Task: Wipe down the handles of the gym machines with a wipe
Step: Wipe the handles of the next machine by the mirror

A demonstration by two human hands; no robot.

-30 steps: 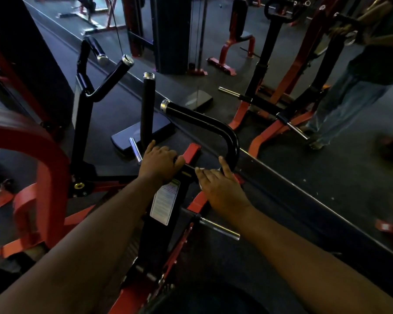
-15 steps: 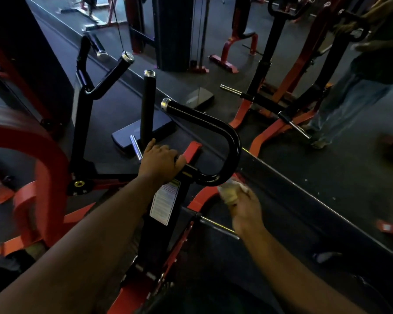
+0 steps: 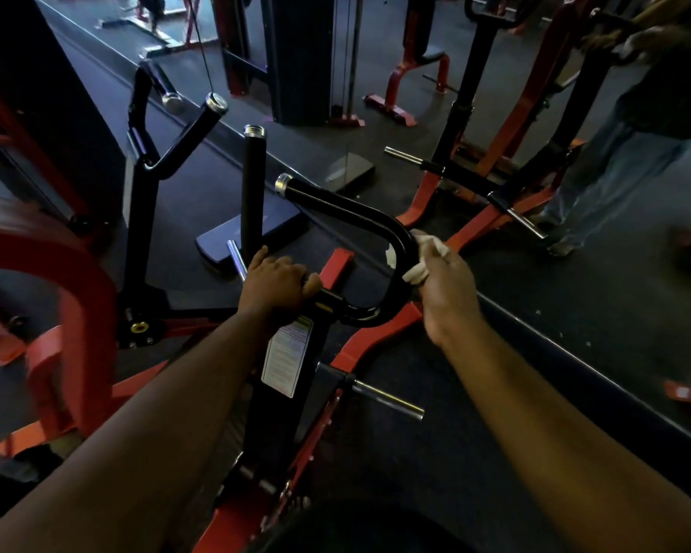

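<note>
A wall mirror (image 3: 575, 233) runs across the far side of the dark rubber floor (image 3: 535, 453), reflecting red-and-black gym frames and a person in jeans (image 3: 611, 161). To my left curves a big red machine frame (image 3: 72, 297), blurred at its top. Straight ahead stands the black upright post (image 3: 284, 405) of the machine I am working on, with a white instruction label (image 3: 286, 359) stuck on its face and a chrome peg (image 3: 387, 399) jutting out to the right lower down. Beyond it rises a forked black handle (image 3: 172, 145) with chrome end caps, and a single straight black upright handle (image 3: 252, 193) just behind my left hand. The curved black handle (image 3: 344, 205) loops from its chrome cap down and round to the post top. My left hand (image 3: 274, 287) is curled in a firm grip over the short bar at the top of the post, where the curved handle joins it. My right hand (image 3: 445, 289) sits on the outer bend of that curved handle, its grip clenched on the white wipe (image 3: 423, 257), which is bunched between my fingers and the tube; a small flap of it shows on the inner side of the bend, so it wraps partway round the handle there.
</note>
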